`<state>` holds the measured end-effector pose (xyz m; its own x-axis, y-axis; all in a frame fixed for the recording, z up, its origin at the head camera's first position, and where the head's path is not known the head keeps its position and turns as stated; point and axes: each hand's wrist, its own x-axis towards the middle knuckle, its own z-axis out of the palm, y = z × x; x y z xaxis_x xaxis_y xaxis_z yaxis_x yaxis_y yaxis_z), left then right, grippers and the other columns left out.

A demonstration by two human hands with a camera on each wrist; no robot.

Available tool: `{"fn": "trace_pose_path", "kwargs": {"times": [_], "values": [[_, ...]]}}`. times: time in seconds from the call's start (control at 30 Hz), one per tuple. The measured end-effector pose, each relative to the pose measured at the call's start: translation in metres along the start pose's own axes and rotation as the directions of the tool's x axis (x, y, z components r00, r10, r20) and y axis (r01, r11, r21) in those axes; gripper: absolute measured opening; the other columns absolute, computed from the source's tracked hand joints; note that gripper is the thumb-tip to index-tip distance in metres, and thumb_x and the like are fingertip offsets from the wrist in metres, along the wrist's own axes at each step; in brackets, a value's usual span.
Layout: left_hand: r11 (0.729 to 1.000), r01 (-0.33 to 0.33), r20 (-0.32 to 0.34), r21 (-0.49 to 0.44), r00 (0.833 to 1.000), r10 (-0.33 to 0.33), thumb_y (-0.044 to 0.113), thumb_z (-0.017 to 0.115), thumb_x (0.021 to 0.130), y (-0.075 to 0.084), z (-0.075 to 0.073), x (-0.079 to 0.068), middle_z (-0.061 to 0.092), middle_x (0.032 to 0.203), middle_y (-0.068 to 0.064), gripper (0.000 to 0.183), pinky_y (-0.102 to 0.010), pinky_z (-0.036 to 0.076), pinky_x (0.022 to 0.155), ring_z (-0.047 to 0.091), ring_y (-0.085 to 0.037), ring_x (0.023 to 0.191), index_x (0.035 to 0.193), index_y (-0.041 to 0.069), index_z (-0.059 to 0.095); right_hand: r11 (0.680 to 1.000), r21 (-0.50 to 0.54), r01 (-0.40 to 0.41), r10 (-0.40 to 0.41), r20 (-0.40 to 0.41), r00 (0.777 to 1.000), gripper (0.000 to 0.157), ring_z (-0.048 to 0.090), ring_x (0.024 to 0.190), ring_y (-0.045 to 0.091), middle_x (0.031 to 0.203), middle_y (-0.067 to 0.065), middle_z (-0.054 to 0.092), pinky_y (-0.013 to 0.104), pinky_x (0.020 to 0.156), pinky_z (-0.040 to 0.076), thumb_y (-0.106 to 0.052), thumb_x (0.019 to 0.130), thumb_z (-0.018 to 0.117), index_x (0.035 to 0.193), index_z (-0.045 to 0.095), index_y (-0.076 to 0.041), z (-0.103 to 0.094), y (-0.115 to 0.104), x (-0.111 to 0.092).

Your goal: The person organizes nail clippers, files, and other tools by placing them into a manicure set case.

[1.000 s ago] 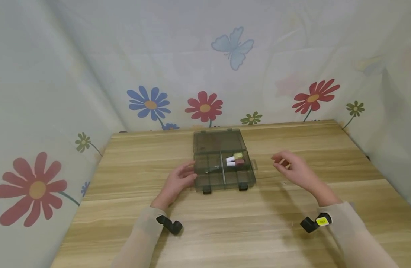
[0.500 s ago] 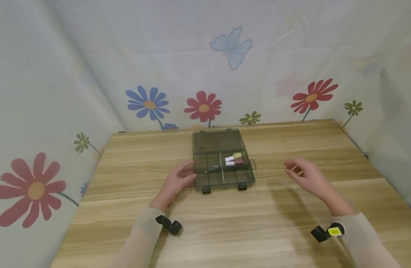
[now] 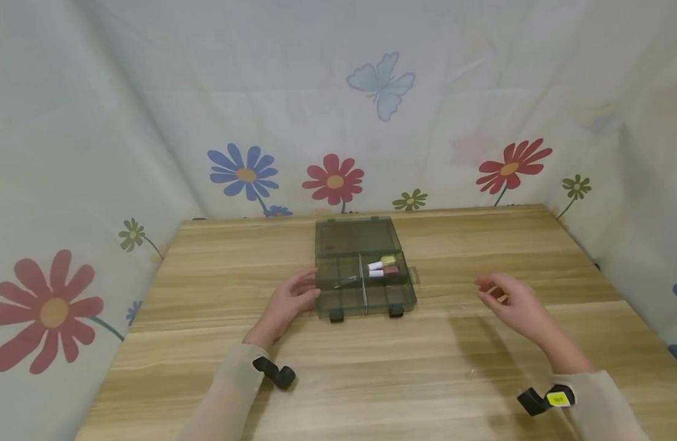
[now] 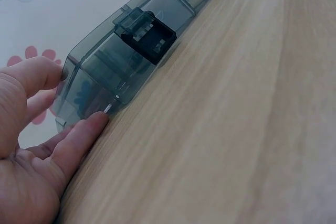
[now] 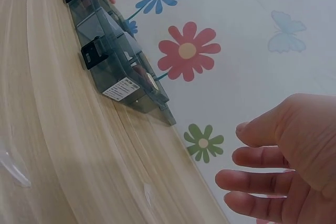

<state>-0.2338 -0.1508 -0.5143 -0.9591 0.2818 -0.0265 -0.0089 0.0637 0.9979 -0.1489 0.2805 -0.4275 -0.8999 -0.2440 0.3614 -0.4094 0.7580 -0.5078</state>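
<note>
A smoky see-through divided plastic box [image 3: 338, 300] stands on the table with its lid [image 3: 357, 236] laid back. In its right part lie two small white-capped bottles, one yellow-green [image 3: 389, 261] and one dark red [image 3: 391, 270]. A small, thin dark item [image 3: 347, 282] lies in the left part; its kind is unclear. My left hand [image 3: 285, 303] touches the box's left side, its thumb at the lower front corner in the left wrist view. To the right of the box, my right hand [image 3: 514, 303] hovers over the table, fingers loosely bent around nothing.
Small clear scraps lie on the wooden table [image 3: 371, 380], one curved strip [image 5: 14, 169] and another piece [image 5: 148, 194] in the right wrist view. Black latches [image 3: 336, 315] stick out at the box's front. A flower-printed curtain [image 3: 437, 122] encloses the back and sides.
My right hand has moved right and toward me, away from the box. My left hand stays against the box, whose contents look the same. The head view has shifted slightly.
</note>
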Motion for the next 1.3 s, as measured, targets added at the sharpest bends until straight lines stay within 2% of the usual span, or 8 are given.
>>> {"fn": "trace_pose_path", "kwargs": {"times": [0.4, 0.57, 0.67, 0.77, 1.0, 1.3], "values": [[1.000, 0.009, 0.003, 0.001, 1.000, -0.009, 0.020, 0.068, 0.087, 0.002, -0.001, 0.000, 0.049, 0.131, -0.016, 0.055, -0.038, 0.052, 0.081, 0.050, -0.029, 0.116, 0.137, 0.016, 0.047, 0.999, -0.024, -0.046, 0.046, -0.021, 0.999, 0.019, 0.058, 0.076, 0.014, 0.088, 0.004, 0.062, 0.025, 0.058, 0.050, 0.000, 0.084, 0.066, 0.103, 0.063, -0.003, -0.004, 0.009, -0.021], [1.000, 0.022, 0.027, 0.002, 0.999, -0.022, 0.016, 0.066, 0.088, 0.016, 0.000, -0.006, 0.046, 0.134, -0.020, 0.056, -0.038, 0.051, 0.083, 0.048, -0.032, 0.118, 0.139, 0.012, 0.043, 0.997, -0.013, -0.080, 0.079, -0.023, 0.997, 0.020, 0.057, 0.076, 0.011, 0.090, 0.006, 0.062, 0.025, 0.058, 0.050, -0.001, 0.084, 0.067, 0.104, 0.063, -0.001, -0.006, 0.014, -0.030], [1.000, 0.013, 0.019, 0.005, 1.000, -0.013, 0.016, 0.066, 0.088, 0.013, 0.000, -0.005, 0.047, 0.133, -0.020, 0.056, -0.039, 0.051, 0.083, 0.048, -0.031, 0.118, 0.139, 0.011, 0.043, 0.995, -0.008, -0.100, 0.100, -0.024, 0.995, 0.020, 0.057, 0.076, 0.010, 0.090, 0.007, 0.062, 0.024, 0.059, 0.049, -0.001, 0.084, 0.067, 0.104, 0.063, 0.000, -0.007, 0.016, -0.035], [1.000, -0.001, 0.003, 0.005, 1.000, 0.001, 0.019, 0.068, 0.087, 0.002, 0.000, 0.000, 0.049, 0.131, -0.016, 0.056, -0.039, 0.052, 0.082, 0.050, -0.029, 0.117, 0.138, 0.014, 0.045, 0.993, 0.000, -0.115, 0.115, -0.028, 0.993, 0.019, 0.056, 0.076, 0.008, 0.090, 0.007, 0.062, 0.024, 0.059, 0.049, -0.001, 0.084, 0.067, 0.103, 0.063, 0.000, -0.008, 0.018, -0.040], [1.000, -0.006, 0.015, -0.009, 1.000, 0.007, 0.021, 0.069, 0.086, 0.000, 0.003, 0.001, 0.048, 0.132, -0.016, 0.056, -0.039, 0.052, 0.083, 0.049, -0.030, 0.117, 0.137, 0.015, 0.046, 0.986, -0.002, -0.165, 0.165, -0.047, 0.985, 0.017, 0.054, 0.075, 0.004, 0.089, 0.008, 0.062, 0.023, 0.058, 0.047, -0.002, 0.086, 0.065, 0.102, 0.062, 0.001, -0.014, 0.024, -0.054], [1.000, 0.012, 0.021, -0.014, 1.000, -0.011, 0.021, 0.068, 0.087, 0.001, 0.000, 0.000, 0.046, 0.134, -0.018, 0.057, -0.037, 0.051, 0.083, 0.049, -0.031, 0.118, 0.138, 0.015, 0.045, 0.979, -0.018, -0.205, 0.203, -0.066, 0.977, 0.016, 0.052, 0.075, -0.001, 0.089, 0.009, 0.063, 0.022, 0.058, 0.047, -0.001, 0.086, 0.064, 0.102, 0.062, 0.002, -0.021, 0.033, -0.076]]}}
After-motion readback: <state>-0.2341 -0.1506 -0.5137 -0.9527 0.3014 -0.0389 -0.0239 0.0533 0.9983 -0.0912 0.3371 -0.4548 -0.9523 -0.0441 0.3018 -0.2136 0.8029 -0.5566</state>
